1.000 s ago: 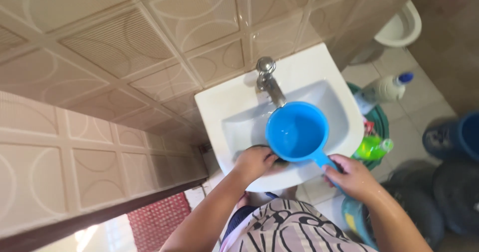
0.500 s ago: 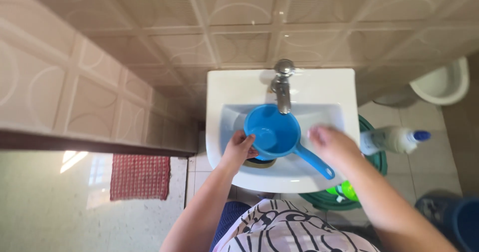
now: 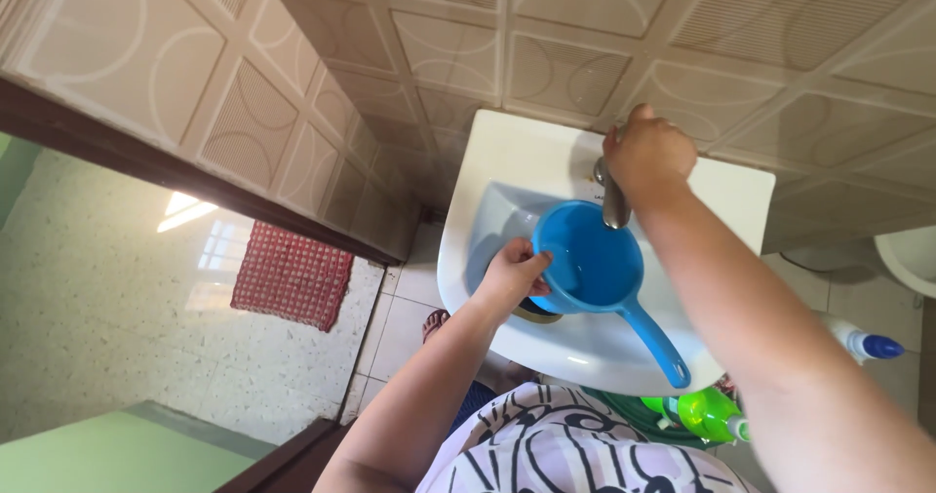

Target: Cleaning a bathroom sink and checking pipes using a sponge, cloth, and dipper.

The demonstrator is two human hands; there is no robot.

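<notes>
Gripping the rim of a smooth, round blue plastic dipper [image 3: 593,262], the left hand [image 3: 510,276] is seen at centre frame with fingers pinched over its edge; the dipper sits inside the glossy white ceramic basin [image 3: 507,166], its long handle pointing lower right. The right hand [image 3: 647,154] is closed over the metal tap [image 3: 613,198] in the upper centre, whereas half a second earlier it was lower, at the handle. Embossed beige wall tiles [image 3: 458,54] are noted behind.

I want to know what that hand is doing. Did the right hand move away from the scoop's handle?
Yes. The right hand left the blue scoop's handle and went up to the tap at the back of the sink.
</notes>
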